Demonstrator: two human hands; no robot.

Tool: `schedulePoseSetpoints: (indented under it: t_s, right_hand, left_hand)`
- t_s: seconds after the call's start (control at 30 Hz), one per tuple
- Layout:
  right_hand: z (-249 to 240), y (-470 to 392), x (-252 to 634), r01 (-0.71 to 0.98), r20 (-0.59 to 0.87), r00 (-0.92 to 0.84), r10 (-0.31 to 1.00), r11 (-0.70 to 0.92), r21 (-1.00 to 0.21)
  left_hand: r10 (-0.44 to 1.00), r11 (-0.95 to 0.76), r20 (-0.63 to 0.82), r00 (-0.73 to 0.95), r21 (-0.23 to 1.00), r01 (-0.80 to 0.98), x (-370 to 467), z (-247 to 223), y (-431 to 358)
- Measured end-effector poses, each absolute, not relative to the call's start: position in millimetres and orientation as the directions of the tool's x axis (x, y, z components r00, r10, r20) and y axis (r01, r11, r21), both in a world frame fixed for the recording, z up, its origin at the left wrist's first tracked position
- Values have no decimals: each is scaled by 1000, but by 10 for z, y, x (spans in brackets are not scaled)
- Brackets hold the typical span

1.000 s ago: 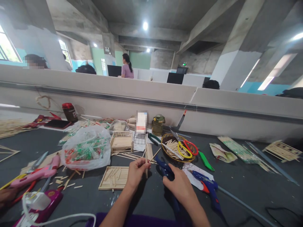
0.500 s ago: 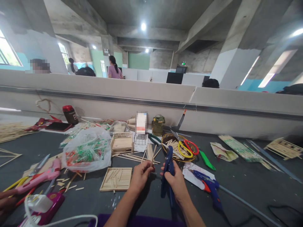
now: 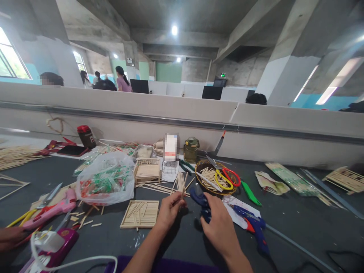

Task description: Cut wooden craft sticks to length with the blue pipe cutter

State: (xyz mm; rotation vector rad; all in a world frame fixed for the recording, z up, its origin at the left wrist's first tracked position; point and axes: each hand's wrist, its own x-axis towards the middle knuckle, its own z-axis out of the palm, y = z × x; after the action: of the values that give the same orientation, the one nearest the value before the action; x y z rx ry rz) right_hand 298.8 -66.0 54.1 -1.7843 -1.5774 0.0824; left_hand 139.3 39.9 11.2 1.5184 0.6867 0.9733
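My left hand [image 3: 170,212] is closed in a pinch round thin wooden sticks [image 3: 184,185], whose ends point up and away from me. Close by on the right, my right hand [image 3: 220,223] is wrapped round a dark blue hand cutter [image 3: 200,197]. The cutter's head points toward the sticks, and a small gap shows between them. Much of the handles is hidden by the fingers. Below and left of my left hand lies a square stick panel [image 3: 140,214] with short loose pieces on it. A small wooden stick model [image 3: 147,170] stands beyond it.
A basket [image 3: 199,168] holds cut sticks and scissors [image 3: 231,177]. To the right lie a blue glue gun [image 3: 256,227] and a green-handled tool [image 3: 250,193]. On the left are a plastic bag [image 3: 105,180], a pink glue gun [image 3: 54,212], a power strip [image 3: 64,244] and another person's hand [image 3: 11,239].
My right hand has turned the blue cutter from upright to tilted, with its head now nearer the sticks. My left hand stays about where it was, still pinching the sticks.
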Motion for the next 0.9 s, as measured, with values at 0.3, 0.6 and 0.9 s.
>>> schedulePoseSetpoints:
  t_s: [0.3,0.6,0.9]
  right_hand:
    - [547,-668,2892,926,318,134,939,-4,-377]
    - [567,-685,2883,925,269,141,953,-30,-380]
    - [575,-691,2869,909,241,144,960,-33,-415]
  left_hand:
    - [811,-316,279,515,949,-17,1376,140,373]
    - [778,-471,315,543,865,174,1333,291,347]
    - [748,-583,364,555,760,287,1281,313,358]
